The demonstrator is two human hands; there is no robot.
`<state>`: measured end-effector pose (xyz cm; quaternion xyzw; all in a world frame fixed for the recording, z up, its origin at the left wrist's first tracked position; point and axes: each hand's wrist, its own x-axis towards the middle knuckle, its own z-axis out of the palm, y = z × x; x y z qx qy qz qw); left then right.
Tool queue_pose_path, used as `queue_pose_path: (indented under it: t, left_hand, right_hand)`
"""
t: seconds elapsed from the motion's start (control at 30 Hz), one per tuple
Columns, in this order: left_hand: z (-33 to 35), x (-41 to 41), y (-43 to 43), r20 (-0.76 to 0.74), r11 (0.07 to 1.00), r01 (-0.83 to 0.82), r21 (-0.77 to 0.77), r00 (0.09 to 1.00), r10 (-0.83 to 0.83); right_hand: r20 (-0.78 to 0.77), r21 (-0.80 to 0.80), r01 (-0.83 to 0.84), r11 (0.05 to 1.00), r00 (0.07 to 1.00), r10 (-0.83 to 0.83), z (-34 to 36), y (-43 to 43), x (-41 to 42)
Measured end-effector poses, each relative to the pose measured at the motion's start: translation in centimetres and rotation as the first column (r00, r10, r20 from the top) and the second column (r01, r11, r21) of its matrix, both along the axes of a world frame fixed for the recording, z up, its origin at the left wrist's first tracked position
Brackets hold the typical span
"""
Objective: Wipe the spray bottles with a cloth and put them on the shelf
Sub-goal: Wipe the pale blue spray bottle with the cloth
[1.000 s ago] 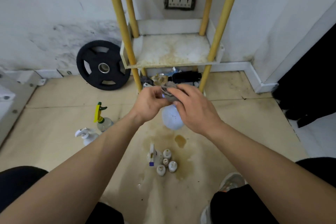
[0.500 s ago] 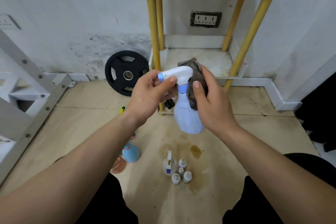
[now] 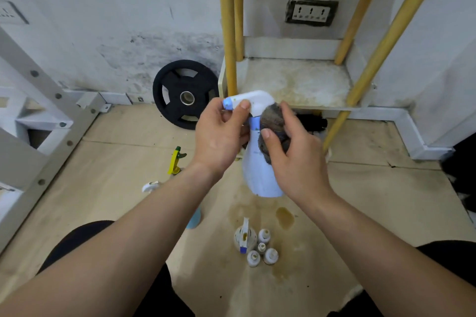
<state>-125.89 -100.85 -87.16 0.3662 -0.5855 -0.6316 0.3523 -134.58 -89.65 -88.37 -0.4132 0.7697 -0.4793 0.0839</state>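
Left hand [image 3: 219, 136]: the fingers are curled round the white trigger head of the spray bottle [image 3: 257, 177]. The thumb [image 3: 244, 105] lies pressed on the side of the head, just behind the blue nozzle tip. The grip is closed on the head.

Right hand [image 3: 296, 162]: it holds a dark grey cloth [image 3: 274, 126], bunched against the neck and shoulder of the bottle. The thumb [image 3: 266, 134] presses the cloth from the near side, and the fingers curve over it from the far side. The cloth touches the bottle below the trigger head.

The spray bottle is pale blue and roughly upright. It is held in the air between the two hands, above the floor [image 3: 373, 201] and in front of the shelf [image 3: 296, 82]. It is not on the shelf, whose lower board is stained.

On the floor at the left stand a bottle with a yellow trigger [image 3: 176, 159] and a bottle with a white trigger [image 3: 150, 186]. Both are partly hidden by the left forearm. A group of small white bottles [image 3: 257, 244] stands near the person's knees, beside brown stains. A black weight plate [image 3: 184, 94] leans against the wall, left of the shelf.
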Motion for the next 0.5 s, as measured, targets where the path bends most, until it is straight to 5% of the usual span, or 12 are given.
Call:
queue_pose_path:
  t: [0.1, 0.2, 0.33, 0.5]
  left_hand:
    - [0.1, 0.0, -1.0, -0.022, 0.999, -0.049, 0.008, 0.999, 0.049]
    - [0.1, 0.1, -1.6, -0.005, 0.998, -0.056, -0.014, 0.998, 0.056]
    - [-0.1, -0.4, -1.1, -0.004, 1.000, -0.022, -0.006, 1.000, 0.022]
    - [0.0, -1.7, 2.1, -0.058, 0.994, 0.105, 0.033, 0.993, -0.103]
  right_hand:
    - [-0.149, 0.058, -0.113, 0.992, 0.981, 0.121, -0.6, 0.2, -0.4]
    - [-0.075, 0.110, -0.075, 0.991, 0.994, 0.083, -0.7, 0.7, -1.7]
    - [-0.055, -0.142, 0.110, 0.984, 0.991, -0.118, 0.4, 1.5, -2.4]
    - [-0.308, -0.206, -0.028, 0.978, 0.951, -0.038, -0.3, 1.2, -2.2]
